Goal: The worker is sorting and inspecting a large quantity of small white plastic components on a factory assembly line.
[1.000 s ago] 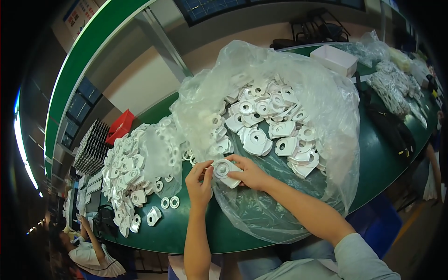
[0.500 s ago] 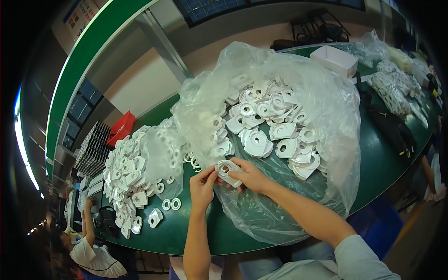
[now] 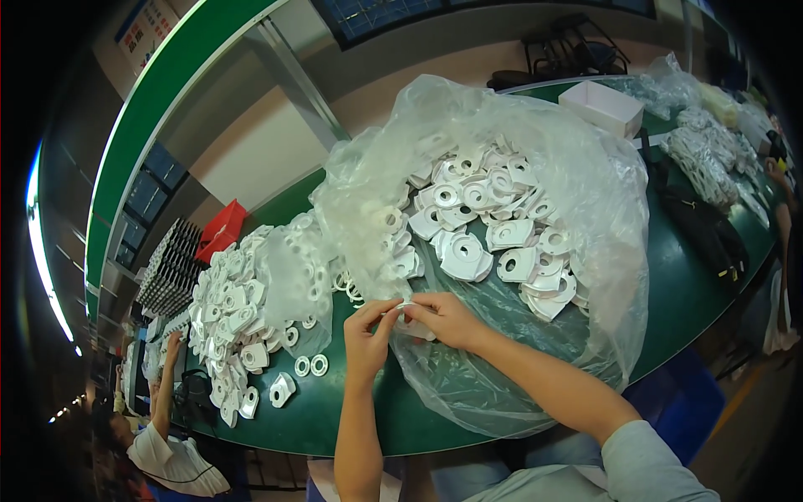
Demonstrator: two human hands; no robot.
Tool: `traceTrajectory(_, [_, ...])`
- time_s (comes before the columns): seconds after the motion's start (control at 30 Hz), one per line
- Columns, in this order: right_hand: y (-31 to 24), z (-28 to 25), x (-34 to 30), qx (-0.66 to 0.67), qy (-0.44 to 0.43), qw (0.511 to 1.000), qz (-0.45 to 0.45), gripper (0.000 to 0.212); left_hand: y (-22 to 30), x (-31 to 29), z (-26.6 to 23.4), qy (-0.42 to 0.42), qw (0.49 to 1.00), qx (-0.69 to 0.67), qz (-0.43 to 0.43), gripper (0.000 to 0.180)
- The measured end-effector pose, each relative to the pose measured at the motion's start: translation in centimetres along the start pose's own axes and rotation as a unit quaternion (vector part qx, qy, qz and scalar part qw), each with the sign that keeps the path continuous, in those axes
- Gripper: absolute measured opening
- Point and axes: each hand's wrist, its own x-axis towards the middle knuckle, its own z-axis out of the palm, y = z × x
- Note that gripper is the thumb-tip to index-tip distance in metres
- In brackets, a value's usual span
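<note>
My left hand [image 3: 366,336] and my right hand [image 3: 445,320] meet at the near left edge of a big transparent plastic bag [image 3: 468,402]. Between their fingertips they pinch a white plastic part [image 3: 405,304], seen nearly edge-on and mostly covered by the fingers. Inside the open bag, just beyond my right hand, lies a heap of white plastic parts with round holes [image 3: 465,255]. Left of my left hand, two white rings [image 3: 319,365] rest side by side on the green table, with a single white part [image 3: 282,390] nearer to me.
A second heap of white parts [image 3: 230,314] covers the table's left side, partly under plastic film. Behind it stand a red bin [image 3: 222,230] and stacked dark trays [image 3: 171,268]. A white box [image 3: 602,109] and a black bag [image 3: 703,230] lie right. A co-worker [image 3: 171,456] sits at left.
The white part has been tipped from showing its round face to nearly edge-on. Both hands remain on it, with fingers drawn closer together. The co-worker's arm at left has risen slightly.
</note>
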Motion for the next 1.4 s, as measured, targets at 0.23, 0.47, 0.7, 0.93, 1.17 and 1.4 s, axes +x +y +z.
traceTrajectory(0.23, [-0.3,0.4,-0.2,-0.072,0.050,0.996,0.020,0.035,-0.6,-0.3,0.4,0.016,0.999,0.020,-0.019,0.010])
traceTrajectory(0.47, [1.4,0.1,0.8,-0.079,0.112,0.990,-0.015,0.044,0.8,-0.3,0.0,-0.046,0.996,0.066,-0.024,0.033])
traceTrajectory(0.7, [2.3,-0.7,0.4,0.018,0.043,0.999,0.023,0.043,1.1,-2.8,-4.3,0.021,0.996,-0.008,-0.089,0.028])
traceTrajectory(0.93, [1.0,-0.1,0.1,0.055,0.012,0.996,0.074,0.038,-3.0,-4.7,-24.2,0.333,0.922,0.139,-0.141,0.032])
traceTrajectory(1.17, [0.8,-0.2,0.3,0.030,-0.004,0.997,0.072,0.036,-5.5,0.6,-28.9,0.413,0.820,0.396,-0.017,0.027])
traceTrajectory(1.4, [-0.3,0.6,-0.1,-0.144,0.038,0.986,-0.080,0.022,-9.1,-2.1,-14.7,0.227,0.882,0.380,-0.159,0.016])
